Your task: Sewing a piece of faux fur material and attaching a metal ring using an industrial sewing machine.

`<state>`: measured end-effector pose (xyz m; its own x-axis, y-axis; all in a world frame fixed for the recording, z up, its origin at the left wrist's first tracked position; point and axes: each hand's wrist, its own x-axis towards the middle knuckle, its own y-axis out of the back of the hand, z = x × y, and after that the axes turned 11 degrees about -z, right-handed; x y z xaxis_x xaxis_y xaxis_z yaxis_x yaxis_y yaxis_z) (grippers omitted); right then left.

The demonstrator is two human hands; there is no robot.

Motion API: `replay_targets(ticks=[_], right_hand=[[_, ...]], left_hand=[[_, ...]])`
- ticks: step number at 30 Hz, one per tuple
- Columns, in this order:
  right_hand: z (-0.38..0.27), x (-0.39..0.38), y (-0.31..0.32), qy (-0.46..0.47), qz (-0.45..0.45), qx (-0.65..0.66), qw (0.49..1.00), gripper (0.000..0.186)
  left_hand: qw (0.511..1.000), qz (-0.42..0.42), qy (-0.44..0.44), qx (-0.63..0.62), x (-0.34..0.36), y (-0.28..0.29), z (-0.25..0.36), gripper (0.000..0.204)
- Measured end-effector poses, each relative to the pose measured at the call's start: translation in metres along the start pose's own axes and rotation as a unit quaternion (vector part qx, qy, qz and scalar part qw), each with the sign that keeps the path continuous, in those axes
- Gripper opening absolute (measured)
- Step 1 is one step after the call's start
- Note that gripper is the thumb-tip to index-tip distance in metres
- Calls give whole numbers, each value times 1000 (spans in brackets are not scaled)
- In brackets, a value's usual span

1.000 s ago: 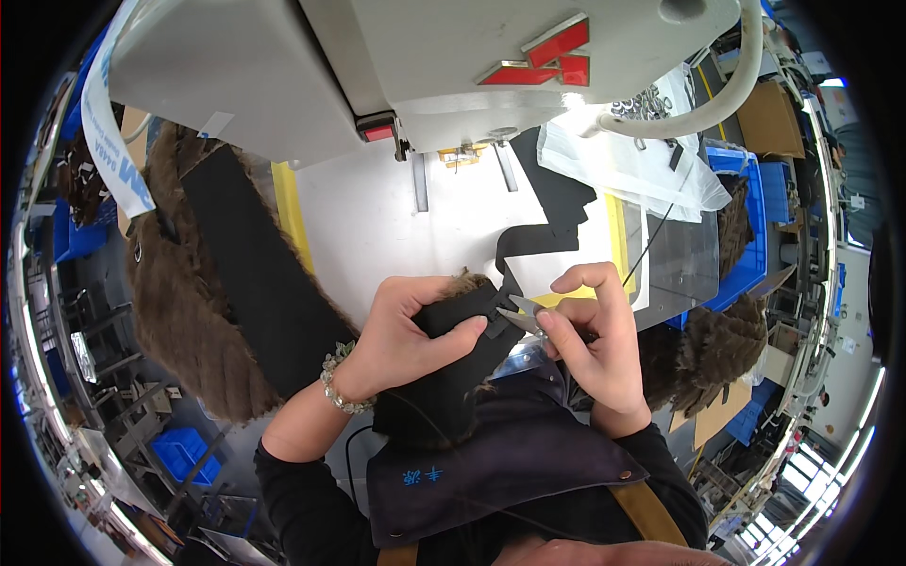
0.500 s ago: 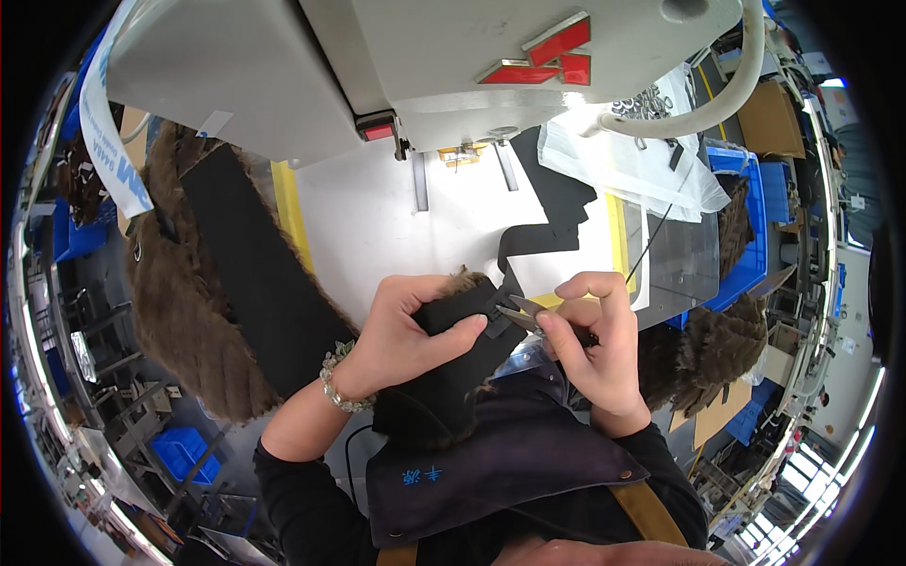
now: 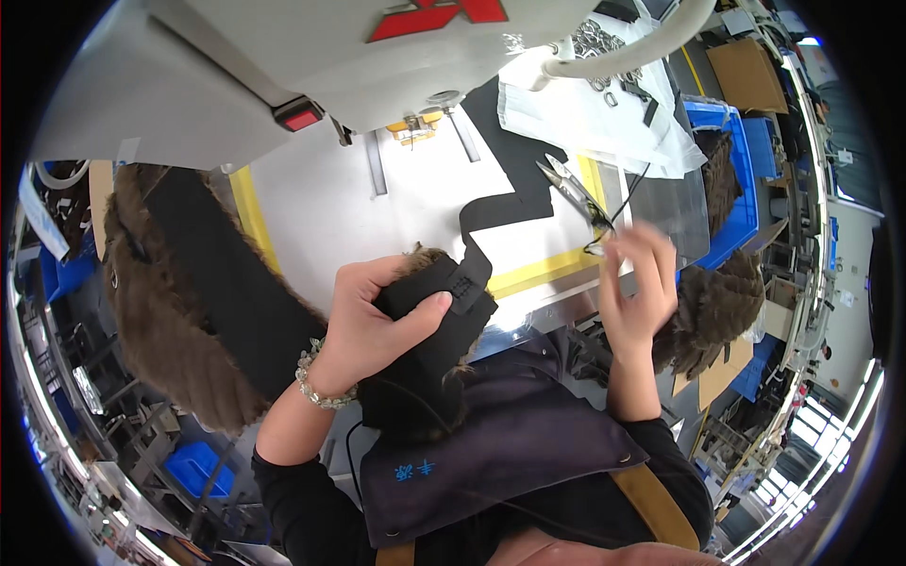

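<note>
My left hand (image 3: 382, 321) is closed on a folded piece of black fabric (image 3: 406, 363) with brown fur along its edges. Its thumb presses beside a stitched patch where a black strap (image 3: 495, 209) joins the fabric. From there the strap runs over the white work surface toward the sewing machine (image 3: 311, 57). A pair of thread snips (image 3: 574, 191) lies at the right of that surface, blades pointing away from me. Just short of the snips' near end is my right hand (image 3: 640, 288), blurred at the fingertips, with fingers apart and nothing seen in them.
Yellow tape (image 3: 547, 271) borders the white surface. A large fur piece with a black panel (image 3: 231, 274) hangs at the left. At the far right, metal rings (image 3: 599, 42) rest on white plastic sheeting (image 3: 576, 118). A blue crate (image 3: 746, 203) and more brown fur (image 3: 717, 321) are at the right.
My right hand has moved away from the fabric to the right and let go of the snips, which now lie on the surface. My left hand still holds the fabric. The whole view has shifted.
</note>
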<state>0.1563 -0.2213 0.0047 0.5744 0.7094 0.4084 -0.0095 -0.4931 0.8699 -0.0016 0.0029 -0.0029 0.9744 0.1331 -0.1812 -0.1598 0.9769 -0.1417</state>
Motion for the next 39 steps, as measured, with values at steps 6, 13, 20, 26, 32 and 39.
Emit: replay_targets(ticks=[6,13,20,26,32,39], right_hand=[[-12,-106,9,-80,-553,357,749,20],[-16,-170,-32,-126,-570,229,779,35],[-22,-149,-50,-183,-604,247,736,35],[-22,-154,-51,-157,-609,106,771,31],[-12,-161,-47,-92,-654,-4,751,20],[-14,-146,-36,-49,-667,-70,741,14]], left_hand=[[1000,-17,-4,-2,8,0,0,18],[1000,-4,6,-18,3,0,-2,17],[999,-10,0,-45,4,-2,-4,15],[999,-9,-2,-39,5,-2,-3,17],[999,-18,-1,-34,2,1,-2,19],[999,-20,5,-25,2,2,-1,21]])
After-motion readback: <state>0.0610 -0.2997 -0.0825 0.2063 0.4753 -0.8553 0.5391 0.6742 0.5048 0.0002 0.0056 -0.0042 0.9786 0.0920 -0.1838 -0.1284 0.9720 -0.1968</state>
